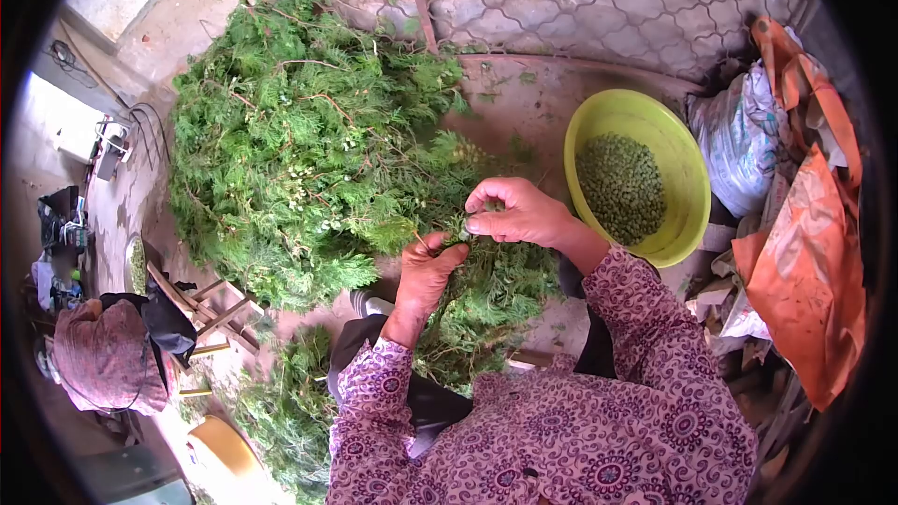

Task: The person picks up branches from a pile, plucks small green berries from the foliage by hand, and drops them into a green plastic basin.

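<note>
My left hand (426, 276) is closed on a green conifer sprig (402, 232), its thumb and forefinger pinched together. Close to its right, my right hand (519, 213) is curled in a pinch over the same foliage. At its fingertips is a small pale green bit that looks like a cone, partly hidden. Beyond both hands rises a big heap of leafy conifer branches (290, 140) with small pale cones among the leaves. More cut branches (496, 295) lie below my hands, over my lap. Right of my right hand, a yellow-green basin (690, 215) contains many small green cones (622, 187).
A wire mesh fence (580, 0) stands at the back. White sacks (739, 140) and orange sheeting (804, 271) are piled at the right. On the left are a wooden stool (220, 309), a person in a patterned garment (108, 355) and a yellow tub (224, 444).
</note>
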Demonstrator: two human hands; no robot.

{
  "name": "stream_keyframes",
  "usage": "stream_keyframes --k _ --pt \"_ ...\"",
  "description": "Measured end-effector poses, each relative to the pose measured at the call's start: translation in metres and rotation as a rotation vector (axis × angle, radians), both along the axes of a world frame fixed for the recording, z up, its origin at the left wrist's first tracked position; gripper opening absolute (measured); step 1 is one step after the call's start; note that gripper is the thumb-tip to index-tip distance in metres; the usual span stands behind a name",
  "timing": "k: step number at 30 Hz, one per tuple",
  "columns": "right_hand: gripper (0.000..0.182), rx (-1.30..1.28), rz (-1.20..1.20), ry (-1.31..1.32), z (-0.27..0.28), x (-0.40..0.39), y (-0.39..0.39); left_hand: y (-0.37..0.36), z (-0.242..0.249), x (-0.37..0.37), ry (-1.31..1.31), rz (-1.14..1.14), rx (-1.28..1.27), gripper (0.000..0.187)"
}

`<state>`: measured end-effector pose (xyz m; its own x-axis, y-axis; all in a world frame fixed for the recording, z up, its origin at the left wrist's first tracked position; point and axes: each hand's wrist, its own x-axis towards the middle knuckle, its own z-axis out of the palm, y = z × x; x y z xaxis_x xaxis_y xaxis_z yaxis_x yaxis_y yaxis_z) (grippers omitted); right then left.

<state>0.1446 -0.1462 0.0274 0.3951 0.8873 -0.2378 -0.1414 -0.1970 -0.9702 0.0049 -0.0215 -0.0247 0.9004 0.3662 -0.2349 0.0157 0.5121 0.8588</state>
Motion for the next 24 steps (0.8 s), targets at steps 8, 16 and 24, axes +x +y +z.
stream_keyframes --k 8,16,24 --pt "0.041 -0.056 0.104 -0.328 -0.008 -0.007 0.003 -0.002 0.009 -0.003 0.005 -0.087 0.077 0.013" --pt "0.029 -0.035 0.15 0.018 0.007 -0.009 0.001 0.004 0.019 -0.006 -0.015 -0.243 0.115 0.012" --pt "0.022 0.055 0.231 0.469 0.005 -0.009 -0.007 0.011 0.03 -0.014 0.07 -0.341 -0.1 0.013"
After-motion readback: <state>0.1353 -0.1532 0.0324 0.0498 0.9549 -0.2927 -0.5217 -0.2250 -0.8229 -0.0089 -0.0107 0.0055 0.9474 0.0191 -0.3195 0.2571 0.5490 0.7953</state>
